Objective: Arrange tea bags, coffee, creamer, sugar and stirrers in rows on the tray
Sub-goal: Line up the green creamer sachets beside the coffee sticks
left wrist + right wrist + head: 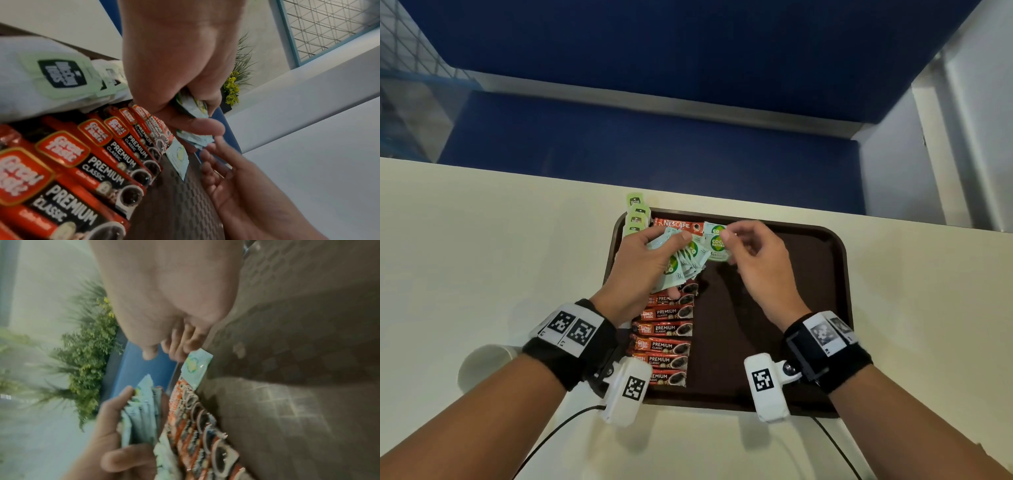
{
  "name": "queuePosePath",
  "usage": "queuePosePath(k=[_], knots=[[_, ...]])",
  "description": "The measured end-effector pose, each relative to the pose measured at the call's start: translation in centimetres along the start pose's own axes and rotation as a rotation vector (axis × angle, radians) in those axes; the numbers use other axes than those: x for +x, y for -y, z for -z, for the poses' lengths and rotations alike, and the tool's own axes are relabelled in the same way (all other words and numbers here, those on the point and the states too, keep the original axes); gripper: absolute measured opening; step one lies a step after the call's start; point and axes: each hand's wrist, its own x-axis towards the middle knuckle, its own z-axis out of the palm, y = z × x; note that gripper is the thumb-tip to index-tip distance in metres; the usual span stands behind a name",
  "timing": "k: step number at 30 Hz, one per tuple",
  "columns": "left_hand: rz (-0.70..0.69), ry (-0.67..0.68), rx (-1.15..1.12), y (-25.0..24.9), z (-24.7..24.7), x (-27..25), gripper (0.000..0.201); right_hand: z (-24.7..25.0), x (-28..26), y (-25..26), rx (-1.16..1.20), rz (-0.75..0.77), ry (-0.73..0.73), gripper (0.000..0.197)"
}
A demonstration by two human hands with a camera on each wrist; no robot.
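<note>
Tray (808,274): brown, on the pale worktop (482,257); our landmark.
Coffee sticks (662,346): we count a row down the tray's left part.
Tea bags (635,214): at the tray's far-left corner.
Left hand (640,263): grasping a fan of sugar sachets (683,260) above the tray.
Right hand (756,263): fingers curled over one sachet (717,246) near the tray's far edge; we cannot tell whether it is gripped.

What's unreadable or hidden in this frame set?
- Head view: upper coffee sachets in the row are covered by the left hand and its fanned sugar packets.
- Head view: whether the right hand pinches the sugar packet on the tray; fingers hide contact.
- Right wrist view: motion blur, print illegible.
- Left wrist view: tea bag tags blurred.
</note>
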Motion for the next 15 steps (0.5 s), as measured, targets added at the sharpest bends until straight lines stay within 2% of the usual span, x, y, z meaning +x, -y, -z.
queuePosePath(k=[3, 6, 9, 15], knots=[[0.004, 0.030, -0.033, -0.1, -0.8, 0.0, 0.030, 0.4, -1.1, 1.5, 0.160, -0.040, 0.178, 0.022], [0.018, 0.046, -0.065, 0.1, -1.2, 0.1, 0.033, 0.7, -1.3, 1.8, 0.088, 0.012, 0.218, 0.022], [0.014, 0.057, -0.073, 0.4, -1.4, 0.1, 0.038, 1.0, -1.1, 1.2, 0.133, -0.034, 0.208, 0.014], [-0.006, 0.021, -0.051, 0.8, -1.0, -0.3, 0.029, 1.6, -0.6, 0.0, 0.423, -0.181, 0.122, 0.004]])
